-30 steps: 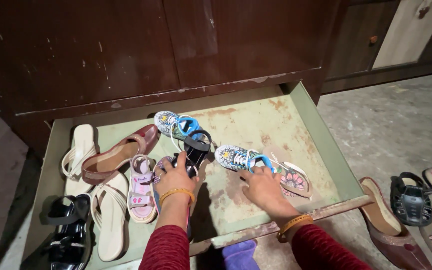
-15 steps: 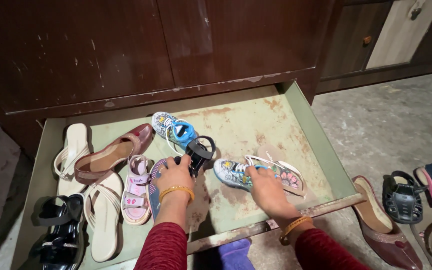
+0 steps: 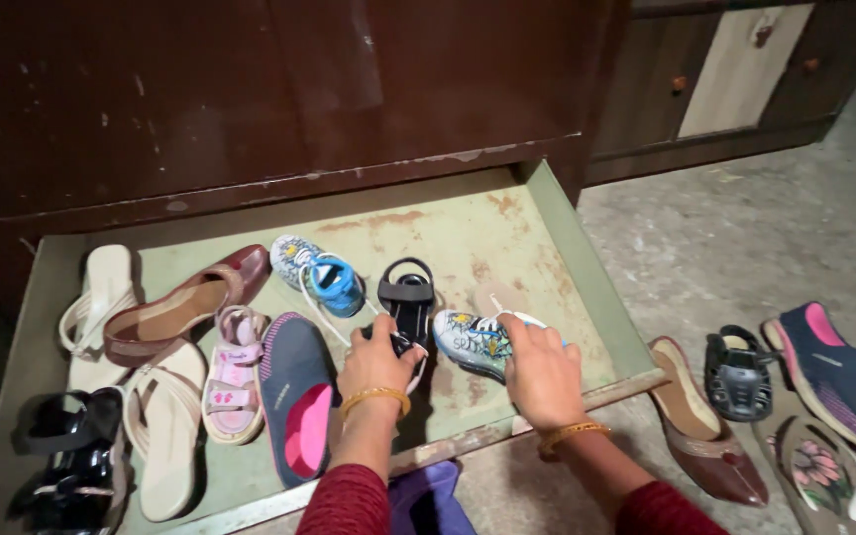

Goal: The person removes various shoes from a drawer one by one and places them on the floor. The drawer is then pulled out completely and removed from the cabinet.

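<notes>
In the open green drawer point(image 3: 547, 238), the right hand point(image 3: 541, 372) is clamped on the patterned white sneaker point(image 3: 470, 341), whose long axis runs left-right just right of the black sandal point(image 3: 406, 297), which the left hand point(image 3: 376, 363) grips at its near end

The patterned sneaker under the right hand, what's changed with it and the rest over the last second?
The right hand has drawn the patterned sneaker toward the drawer's front edge, next to the black sandal held by the left hand. The other sneaker and the pink sandal stayed put.
</notes>
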